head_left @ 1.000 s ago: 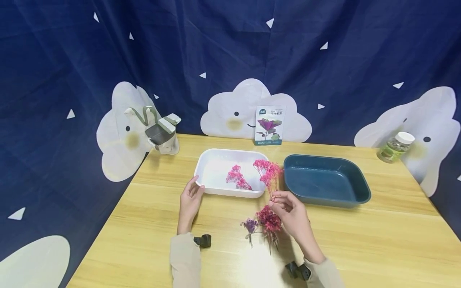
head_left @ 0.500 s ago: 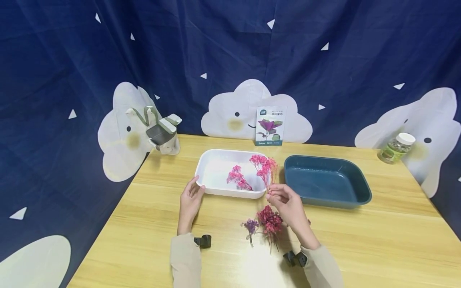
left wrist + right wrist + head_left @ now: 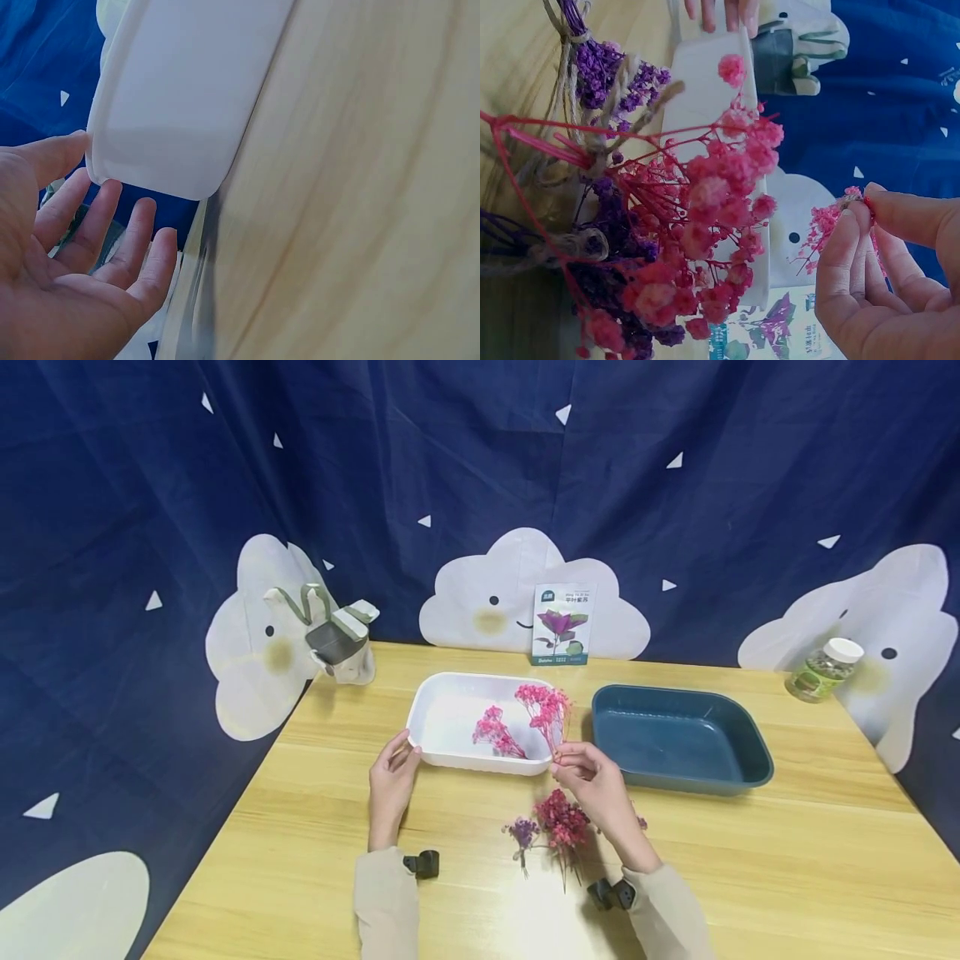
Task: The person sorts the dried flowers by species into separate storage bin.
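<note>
My right hand pinches the stems of a bunch of pink dried flowers between thumb and fingertips. Those blossoms overlap the right end of the white tray in the head view. Inside the tray lies another pink bunch. At the tray's front left corner, my left hand has its thumb and fingertips right at the rim, fingers loosely spread in the left wrist view. On the table in front are a deep pink bunch and a small purple bunch; twine ties show in the right wrist view.
A dark blue tray sits right of the white one. Behind them stands a seed packet against the curtain. A white pot with gloves is at the back left, a lidded jar at the back right.
My right hand has carried the pink bunch left, bringing it over the white tray's right end. My left hand has shifted very slightly at the tray's corner.
</note>
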Tool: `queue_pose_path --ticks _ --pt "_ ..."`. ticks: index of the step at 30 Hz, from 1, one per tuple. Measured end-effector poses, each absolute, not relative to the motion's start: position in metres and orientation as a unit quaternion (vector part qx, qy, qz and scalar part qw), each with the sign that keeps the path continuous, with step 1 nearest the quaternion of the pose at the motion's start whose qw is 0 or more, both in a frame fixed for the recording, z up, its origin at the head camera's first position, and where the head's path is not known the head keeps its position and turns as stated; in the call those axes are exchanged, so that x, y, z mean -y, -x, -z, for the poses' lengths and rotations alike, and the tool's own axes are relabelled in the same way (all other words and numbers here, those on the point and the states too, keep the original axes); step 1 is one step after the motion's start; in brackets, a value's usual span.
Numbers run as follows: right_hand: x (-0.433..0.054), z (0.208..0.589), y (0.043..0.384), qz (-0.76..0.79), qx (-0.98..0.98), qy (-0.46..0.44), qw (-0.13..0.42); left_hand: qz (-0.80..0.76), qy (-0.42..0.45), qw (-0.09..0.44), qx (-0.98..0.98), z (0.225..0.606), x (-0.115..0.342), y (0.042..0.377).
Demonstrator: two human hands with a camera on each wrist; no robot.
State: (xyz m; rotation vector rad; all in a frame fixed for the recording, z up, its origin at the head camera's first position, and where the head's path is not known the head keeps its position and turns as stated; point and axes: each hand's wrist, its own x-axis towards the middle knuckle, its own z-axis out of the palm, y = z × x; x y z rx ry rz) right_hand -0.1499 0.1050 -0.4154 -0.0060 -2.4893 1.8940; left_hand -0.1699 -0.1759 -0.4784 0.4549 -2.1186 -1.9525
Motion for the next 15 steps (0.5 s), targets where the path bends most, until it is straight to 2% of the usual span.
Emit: queue_pose_path --ticks 15 --pt "-0.106 0.423 0.174 -0.611 0.791 0.007 -0.022 0.66 -0.159 0.124 0.723 0.48 0.174 0.172"
